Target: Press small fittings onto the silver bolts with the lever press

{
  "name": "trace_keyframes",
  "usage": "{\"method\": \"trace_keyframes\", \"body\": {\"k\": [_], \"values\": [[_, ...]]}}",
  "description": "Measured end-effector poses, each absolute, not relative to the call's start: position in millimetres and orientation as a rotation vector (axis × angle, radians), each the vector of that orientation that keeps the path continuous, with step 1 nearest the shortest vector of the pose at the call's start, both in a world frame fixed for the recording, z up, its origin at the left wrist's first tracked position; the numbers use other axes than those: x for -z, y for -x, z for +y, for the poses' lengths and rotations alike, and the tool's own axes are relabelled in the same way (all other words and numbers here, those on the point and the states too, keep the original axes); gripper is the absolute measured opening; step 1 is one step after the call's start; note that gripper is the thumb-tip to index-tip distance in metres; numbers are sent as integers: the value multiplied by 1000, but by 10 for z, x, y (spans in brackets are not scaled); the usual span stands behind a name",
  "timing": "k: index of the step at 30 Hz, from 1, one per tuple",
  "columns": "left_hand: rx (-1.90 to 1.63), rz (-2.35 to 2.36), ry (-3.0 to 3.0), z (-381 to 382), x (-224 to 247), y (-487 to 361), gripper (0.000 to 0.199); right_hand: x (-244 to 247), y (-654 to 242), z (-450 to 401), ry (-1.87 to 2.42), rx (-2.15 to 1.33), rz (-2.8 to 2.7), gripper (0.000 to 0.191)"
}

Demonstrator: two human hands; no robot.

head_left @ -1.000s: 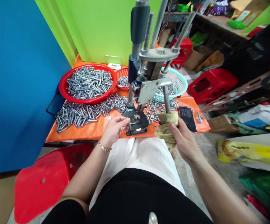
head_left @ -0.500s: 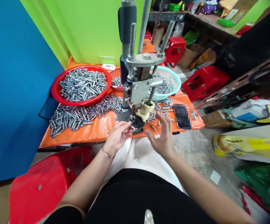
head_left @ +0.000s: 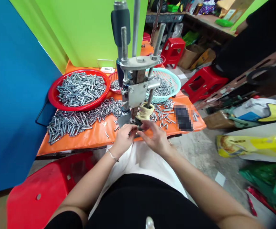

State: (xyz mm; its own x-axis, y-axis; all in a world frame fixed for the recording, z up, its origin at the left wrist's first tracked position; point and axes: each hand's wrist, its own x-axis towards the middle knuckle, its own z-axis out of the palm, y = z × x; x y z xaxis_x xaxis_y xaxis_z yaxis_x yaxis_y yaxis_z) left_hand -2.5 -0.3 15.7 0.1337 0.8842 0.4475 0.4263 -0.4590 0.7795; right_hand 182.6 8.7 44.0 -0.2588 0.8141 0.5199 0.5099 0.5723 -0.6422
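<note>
At the front of the hand press [head_left: 136, 95], my two hands meet just over its base. My left hand [head_left: 124, 139] is closed, thumb and fingers pinched on a small metal part [head_left: 138, 127]. From the other side my right hand [head_left: 156, 139] closes thumb and forefinger on the same part; its exact shape is mostly hidden by the fingers. A yellowish cloth wrap [head_left: 145, 111] surrounds the foot of the press's right rod, just behind my right fingers. Left of the press lies a heap of small metal eye-ended pieces [head_left: 71, 124] on the orange table cover [head_left: 100, 135].
A red basin [head_left: 51, 95] full of metal pieces stands at the left, a light-green basket [head_left: 176, 81] of them behind right. A blurred-out phone [head_left: 183, 117] lies near the right edge. Red stools [head_left: 40, 190] flank the table. Another person's dark clothing shows at upper right.
My right hand, spread and apart half a second ago, has moved left and closed in at my left fingers. The view has shifted slightly.
</note>
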Motion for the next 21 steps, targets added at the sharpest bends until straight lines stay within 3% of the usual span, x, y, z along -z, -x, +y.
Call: {"method": "trace_keyframes", "body": {"k": [2,4,8,12,21], "values": [[-1331,1330,-1912,86,-87,32,9,-392,-1860,274,1187,-431,-1692,62],[-1415,1386,-1885,166,-31,19,7,-341,-1889,512,1259,-505,-1544,76],[-1503,1432,-1923,277,53,-8,3,-298,-1911,829,1192,-949,-1579,59],[-1500,1423,-1974,337,141,-7,6,-448,-1968,601,1362,-923,-1575,47],[-1455,1451,-1874,443,81,-16,5,-1431,-2326,-127,1389,-1338,-1376,54]]}}
